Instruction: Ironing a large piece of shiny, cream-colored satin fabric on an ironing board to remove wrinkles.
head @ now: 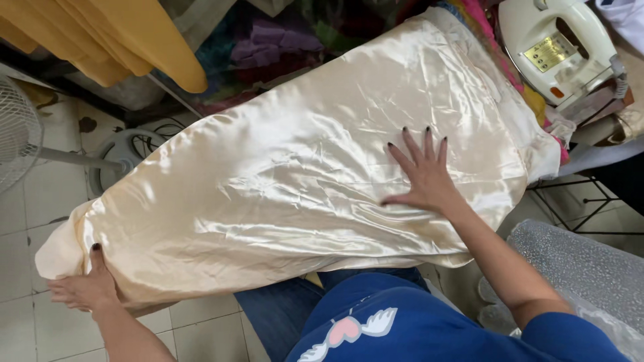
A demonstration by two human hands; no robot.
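A shiny cream satin cloth (pixel 295 167) lies spread over an ironing board, wrinkled along its middle. My right hand (pixel 421 175) presses flat on the cloth with fingers spread, right of centre. My left hand (pixel 84 287) grips the cloth's lower left end, thumb on top of the fabric and fingers tucked under the edge. A white electric iron (pixel 555 47) rests at the board's far right end, away from both hands.
A standing fan (pixel 17 137) with its round base (pixel 127 154) is on the tiled floor at left. Yellow fabric (pixel 114 37) hangs at top left. Coloured clothes (pixel 282 40) pile behind the board. A grey textured surface (pixel 583 268) sits at lower right.
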